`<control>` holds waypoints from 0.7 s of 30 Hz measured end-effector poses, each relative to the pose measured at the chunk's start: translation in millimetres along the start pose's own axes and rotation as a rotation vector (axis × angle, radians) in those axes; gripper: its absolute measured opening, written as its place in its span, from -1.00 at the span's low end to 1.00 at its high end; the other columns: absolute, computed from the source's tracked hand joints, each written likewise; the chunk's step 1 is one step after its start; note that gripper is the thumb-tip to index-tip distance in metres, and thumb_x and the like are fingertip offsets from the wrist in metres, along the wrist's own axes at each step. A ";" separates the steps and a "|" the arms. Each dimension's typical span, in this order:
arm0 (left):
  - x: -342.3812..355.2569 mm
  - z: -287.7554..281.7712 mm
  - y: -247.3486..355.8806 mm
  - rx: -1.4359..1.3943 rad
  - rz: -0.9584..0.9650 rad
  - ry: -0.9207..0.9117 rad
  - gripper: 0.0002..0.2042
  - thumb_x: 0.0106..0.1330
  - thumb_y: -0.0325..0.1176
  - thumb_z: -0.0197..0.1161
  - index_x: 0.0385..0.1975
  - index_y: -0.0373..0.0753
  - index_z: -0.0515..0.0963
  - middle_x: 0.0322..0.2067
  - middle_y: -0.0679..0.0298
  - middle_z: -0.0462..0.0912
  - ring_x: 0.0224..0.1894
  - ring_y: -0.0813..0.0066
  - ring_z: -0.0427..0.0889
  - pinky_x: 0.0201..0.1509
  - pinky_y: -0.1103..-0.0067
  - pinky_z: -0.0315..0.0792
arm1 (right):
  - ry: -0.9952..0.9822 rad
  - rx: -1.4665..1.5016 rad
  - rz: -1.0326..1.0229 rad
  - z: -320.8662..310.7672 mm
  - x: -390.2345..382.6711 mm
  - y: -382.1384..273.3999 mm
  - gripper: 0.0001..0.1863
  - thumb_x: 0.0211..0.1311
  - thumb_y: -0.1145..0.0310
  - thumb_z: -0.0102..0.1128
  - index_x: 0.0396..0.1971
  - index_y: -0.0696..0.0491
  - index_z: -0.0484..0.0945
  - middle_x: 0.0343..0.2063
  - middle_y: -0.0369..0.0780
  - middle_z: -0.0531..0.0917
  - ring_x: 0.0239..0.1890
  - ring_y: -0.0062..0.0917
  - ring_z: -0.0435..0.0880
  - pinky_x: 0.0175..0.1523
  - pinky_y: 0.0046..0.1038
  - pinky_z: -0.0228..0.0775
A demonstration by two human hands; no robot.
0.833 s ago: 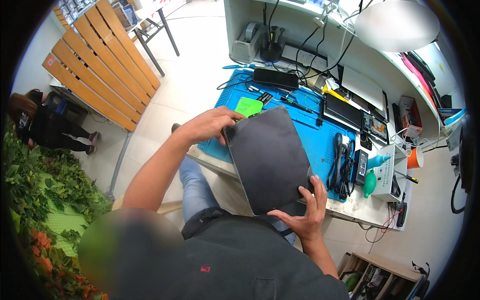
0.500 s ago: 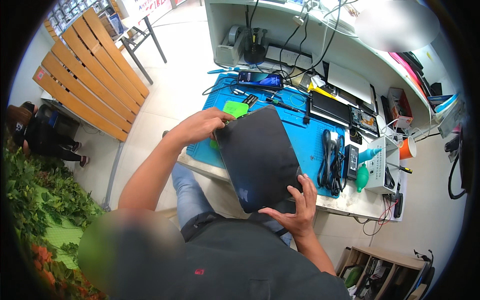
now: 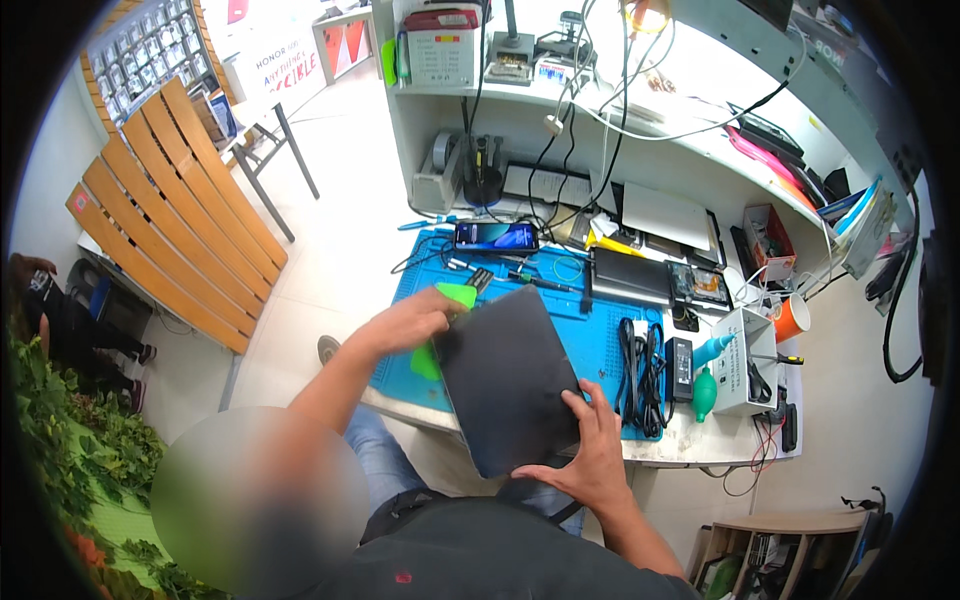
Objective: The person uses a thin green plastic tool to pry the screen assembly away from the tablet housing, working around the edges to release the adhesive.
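A thin, dark, flat slab that looks like a closed laptop [image 3: 508, 385] is tilted over the front edge of the workbench, above my lap. My right hand [image 3: 590, 450] grips its near right corner, thumb along the near edge and fingers on the right side. At the far left corner my left hand [image 3: 420, 318] is closed, its fingers bent against the slab. Bright green material, apparently a cloth [image 3: 426, 363], shows on both sides of that hand. The fingertips' exact hold is partly hidden. Beneath lies a blue repair mat [image 3: 400, 375].
A lit phone [image 3: 496, 237] lies at the mat's far side. Coiled black cable [image 3: 640, 380], a power adapter [image 3: 679, 368] and a green blower bulb [image 3: 704, 393] stand to the right, beside a white box [image 3: 738, 385]. Loose cables hang from the shelf [image 3: 440, 92].
My view has tilted up, showing more of the upper shelf. The laptop and my right hand have shifted slightly farther over the bench. My left hand's fingers are more curled beside the green cloth.
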State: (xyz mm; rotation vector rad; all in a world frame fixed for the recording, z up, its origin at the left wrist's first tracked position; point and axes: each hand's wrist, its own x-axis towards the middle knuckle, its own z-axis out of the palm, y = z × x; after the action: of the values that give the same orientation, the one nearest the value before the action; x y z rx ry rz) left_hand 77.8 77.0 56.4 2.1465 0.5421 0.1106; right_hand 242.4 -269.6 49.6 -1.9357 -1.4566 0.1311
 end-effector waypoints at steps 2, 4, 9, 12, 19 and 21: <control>2.5 0.1 -3.6 0.018 -0.002 -0.016 -0.51 0.39 -0.31 0.07 0.27 -0.32 0.65 0.22 -0.04 0.58 0.32 0.09 0.52 0.47 0.36 0.39 | 0.006 0.089 0.082 -8.4 23.2 2.3 0.23 -0.15 -0.27 0.78 0.41 0.21 0.41 0.36 0.06 0.47 0.30 -0.07 0.55 0.29 -0.07 0.42; 4.7 0.5 -6.1 -0.017 -0.026 -0.022 -0.51 0.39 -0.31 0.06 0.27 -0.30 0.65 0.24 -0.02 0.56 0.32 0.10 0.52 0.45 0.37 0.41 | -0.042 0.303 0.315 -12.3 51.3 8.1 0.21 -0.05 -0.25 0.74 0.44 0.26 0.38 0.29 0.08 0.55 0.23 -0.13 0.61 0.23 -0.16 0.49; 6.5 -5.0 -1.2 0.010 -0.028 -0.056 -0.51 0.40 -0.31 0.06 0.27 -0.29 0.65 0.19 0.00 0.57 0.26 0.13 0.56 0.36 0.37 0.47 | -0.122 0.551 0.412 25.2 134.8 55.7 -0.25 0.32 -0.11 0.55 0.13 0.31 0.64 -0.17 -0.14 0.78 -0.27 -0.50 0.66 -0.09 -0.40 0.56; 10.4 -9.1 -6.2 0.062 0.020 -0.076 -0.52 0.40 -0.31 0.06 0.27 -0.30 0.65 0.15 0.00 0.59 0.23 0.13 0.57 0.35 0.35 0.47 | -0.224 0.621 0.428 36.0 166.0 64.0 -0.52 0.48 0.01 0.46 -0.09 0.21 0.71 -0.35 -0.31 0.75 -0.39 -0.68 0.56 -0.21 -0.53 0.47; 10.5 -6.1 -3.6 0.064 0.028 -0.092 -0.47 0.42 -0.25 0.00 0.30 -0.29 0.64 0.16 -0.01 0.60 0.25 0.10 0.57 0.38 0.37 0.45 | -0.146 0.546 0.458 49.0 162.2 66.5 -0.60 0.54 0.09 0.41 -0.24 0.19 0.71 -0.44 -0.34 0.69 -0.40 -0.69 0.53 -0.27 -0.52 0.40; 7.6 -9.2 5.4 0.025 -0.039 -0.105 -0.48 0.40 -0.26 0.00 0.27 -0.29 0.66 0.27 -0.06 0.59 0.38 0.04 0.50 0.49 0.35 0.36 | -0.108 0.479 0.431 48.0 161.5 62.4 -0.60 0.53 0.11 0.42 -0.18 0.23 0.72 -0.42 -0.32 0.70 -0.38 -0.67 0.56 -0.23 -0.52 0.44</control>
State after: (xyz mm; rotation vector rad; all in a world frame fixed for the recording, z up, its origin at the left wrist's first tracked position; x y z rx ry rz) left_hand 83.9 84.4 65.3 2.1514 0.5261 -0.0309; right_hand 328.7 -113.4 28.7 -1.8202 -0.9357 0.7217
